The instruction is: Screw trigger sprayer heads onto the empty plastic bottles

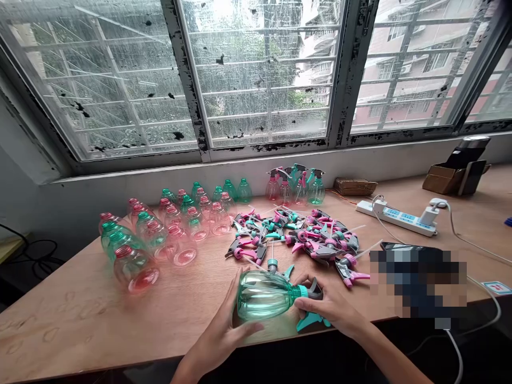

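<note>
A clear green spray bottle point(264, 296) lies sideways between my hands near the table's front edge. My left hand point(222, 325) cups its base end, thumb below and fingers partly hidden behind it. At the neck, my right hand point(336, 305) grips the grey-and-teal trigger spray head point(314, 290), whose teal collar meets the bottle's mouth. A thin tube shows inside the bottle. Just behind it is a loose teal-and-grey spray head point(272, 265). Farther back spreads a pile of pink, teal and grey spray heads point(328, 240).
Several open pink bottles point(184, 248) and green bottles point(244, 190) stand on the left and back. Several bottles with heads fitted point(316, 191) stand by the wall. A brown block point(355, 186), power strip point(396, 217), cardboard box point(444, 178) and pixelated dark device point(416, 253) are rightward.
</note>
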The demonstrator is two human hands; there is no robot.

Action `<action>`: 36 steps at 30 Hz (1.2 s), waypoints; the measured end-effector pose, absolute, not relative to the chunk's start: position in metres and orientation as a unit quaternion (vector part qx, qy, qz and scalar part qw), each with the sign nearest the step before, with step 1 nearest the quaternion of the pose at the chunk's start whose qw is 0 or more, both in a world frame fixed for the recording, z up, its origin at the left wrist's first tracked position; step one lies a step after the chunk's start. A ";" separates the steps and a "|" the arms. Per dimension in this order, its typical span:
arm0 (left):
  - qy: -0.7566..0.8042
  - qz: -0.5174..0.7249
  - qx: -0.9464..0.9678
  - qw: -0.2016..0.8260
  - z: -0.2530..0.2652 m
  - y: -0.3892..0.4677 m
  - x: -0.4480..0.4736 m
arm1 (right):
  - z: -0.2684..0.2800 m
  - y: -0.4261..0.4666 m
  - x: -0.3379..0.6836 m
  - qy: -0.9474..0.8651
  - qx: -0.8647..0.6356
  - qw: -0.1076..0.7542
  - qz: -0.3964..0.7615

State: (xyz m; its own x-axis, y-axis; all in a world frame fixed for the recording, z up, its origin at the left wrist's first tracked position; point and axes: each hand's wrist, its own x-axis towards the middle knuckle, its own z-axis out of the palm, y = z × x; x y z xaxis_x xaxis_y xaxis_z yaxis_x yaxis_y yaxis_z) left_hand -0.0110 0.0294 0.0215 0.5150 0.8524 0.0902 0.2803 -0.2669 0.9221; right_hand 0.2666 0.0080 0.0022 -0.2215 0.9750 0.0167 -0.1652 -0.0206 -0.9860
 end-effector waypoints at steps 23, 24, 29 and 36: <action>0.363 0.307 0.739 0.478 0.023 0.028 -0.010 | 0.007 0.008 0.266 -0.535 -0.411 0.464 0.574; 0.368 0.305 0.735 0.481 0.024 0.029 -0.010 | 0.007 0.008 0.266 -0.536 -0.411 0.462 0.575; 0.366 0.318 0.733 0.477 0.022 0.029 -0.010 | 0.007 0.007 0.266 -0.531 -0.422 0.462 0.571; 0.363 0.315 0.733 0.482 0.021 0.027 -0.010 | 0.011 0.006 0.265 -0.529 -0.401 0.464 0.586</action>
